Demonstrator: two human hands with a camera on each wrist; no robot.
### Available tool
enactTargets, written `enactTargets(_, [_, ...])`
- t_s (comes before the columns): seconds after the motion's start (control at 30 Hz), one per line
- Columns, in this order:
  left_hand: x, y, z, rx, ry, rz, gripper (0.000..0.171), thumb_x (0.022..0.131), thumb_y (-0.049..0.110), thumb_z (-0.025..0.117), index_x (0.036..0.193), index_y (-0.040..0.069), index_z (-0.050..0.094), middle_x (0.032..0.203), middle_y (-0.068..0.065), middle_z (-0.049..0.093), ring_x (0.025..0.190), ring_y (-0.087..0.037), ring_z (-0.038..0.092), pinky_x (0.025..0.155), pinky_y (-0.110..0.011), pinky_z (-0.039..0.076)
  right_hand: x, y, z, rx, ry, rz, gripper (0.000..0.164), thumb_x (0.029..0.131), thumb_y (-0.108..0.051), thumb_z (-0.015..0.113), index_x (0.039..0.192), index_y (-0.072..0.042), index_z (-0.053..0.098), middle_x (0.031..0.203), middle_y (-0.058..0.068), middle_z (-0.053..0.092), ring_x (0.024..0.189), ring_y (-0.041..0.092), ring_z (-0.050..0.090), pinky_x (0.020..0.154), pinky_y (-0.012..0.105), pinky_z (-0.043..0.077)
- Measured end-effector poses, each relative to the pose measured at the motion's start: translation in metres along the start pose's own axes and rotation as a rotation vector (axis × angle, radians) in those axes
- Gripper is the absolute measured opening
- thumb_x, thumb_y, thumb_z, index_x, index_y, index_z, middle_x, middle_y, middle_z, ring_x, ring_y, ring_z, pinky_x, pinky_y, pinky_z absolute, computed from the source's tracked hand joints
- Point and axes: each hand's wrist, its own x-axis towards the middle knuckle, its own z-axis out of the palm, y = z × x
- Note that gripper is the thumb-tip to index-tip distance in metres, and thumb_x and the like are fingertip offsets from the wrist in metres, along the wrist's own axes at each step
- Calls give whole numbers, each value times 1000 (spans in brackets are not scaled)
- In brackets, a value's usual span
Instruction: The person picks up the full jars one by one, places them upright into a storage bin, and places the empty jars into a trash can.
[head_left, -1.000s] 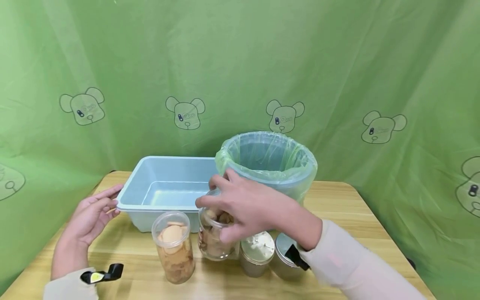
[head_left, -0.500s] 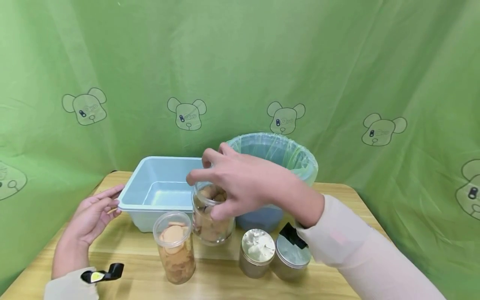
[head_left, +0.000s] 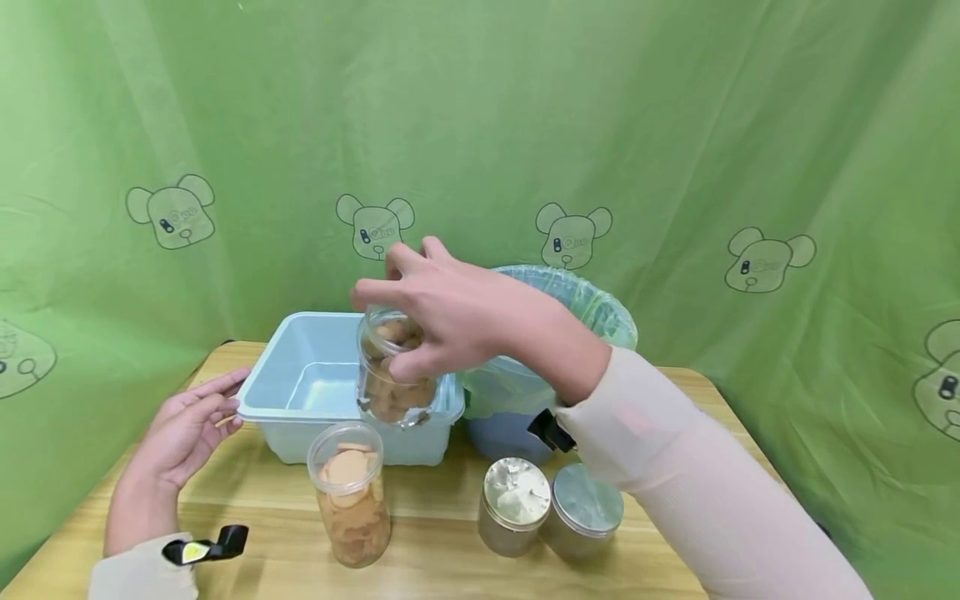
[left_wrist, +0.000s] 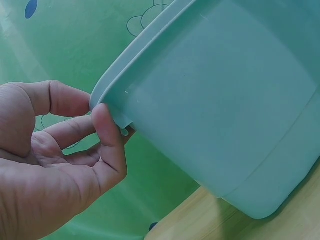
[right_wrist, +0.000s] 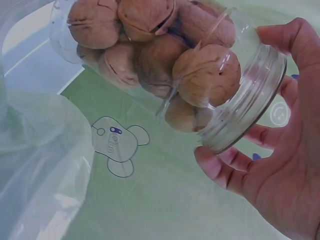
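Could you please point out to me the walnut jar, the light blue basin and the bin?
Walnut jar (right_wrist: pixel 162 70): right wrist view, middle of its clear side.
Light blue basin (left_wrist: pixel 215 100): left wrist view, its outer wall.
Bin (head_left: pixel 504 435): head view, its lower front wall.

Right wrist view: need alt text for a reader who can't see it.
A right hand grips a clear jar of whole walnuts by its rim end, the jar lying slantwise across the top of the picture. Behind hangs a green cloth printed with a cartoon animal face; a translucent plastic bag fills the lower left.
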Motion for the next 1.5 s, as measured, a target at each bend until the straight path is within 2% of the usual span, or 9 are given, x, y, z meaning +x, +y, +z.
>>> enactTargets(0.33, [-1,0,0,-9,14,-12,44,102,-12,43,127,11,72,126,3,70,89,-13,69,77,-24,57,32,10,17,28,34,96,55,82,-36,69,134,-33,52,118,6,41,99,30,37,71,34,44])
enactTargets(0.53, [1,1,0,-14,14,-20,43,102,-12,44,126,10,72,128,4,69,89,-13,69,78,-24,57,55,15,36,24,-2,194,58,85,-43,69,138,-36,47,124,8,41,104,30,36,71,32,48])
enactTargets(0.77, [0,2,0,-22,6,-22,43,102,-11,44,127,12,72,126,2,69,90,-13,69,79,-24,57,78,16,61,16,-50,238,57,87,-48,67,138,-35,45,129,10,41,106,33,38,72,36,50])
enactTargets(1.2, [0,4,1,-30,3,-24,45,102,-11,43,126,13,72,123,-2,72,91,-13,70,78,-24,57,94,15,105,34,-117,294,64,87,-55,70,143,-36,45,138,11,43,118,36,40,82,45,51])
enactTargets(1.5, [1,2,2,-16,-2,-13,44,102,-11,44,127,13,71,123,-3,72,90,-13,69,78,-24,56,96,13,133,45,-114,292,52,88,-48,70,133,-34,49,132,8,46,114,37,41,87,51,49])
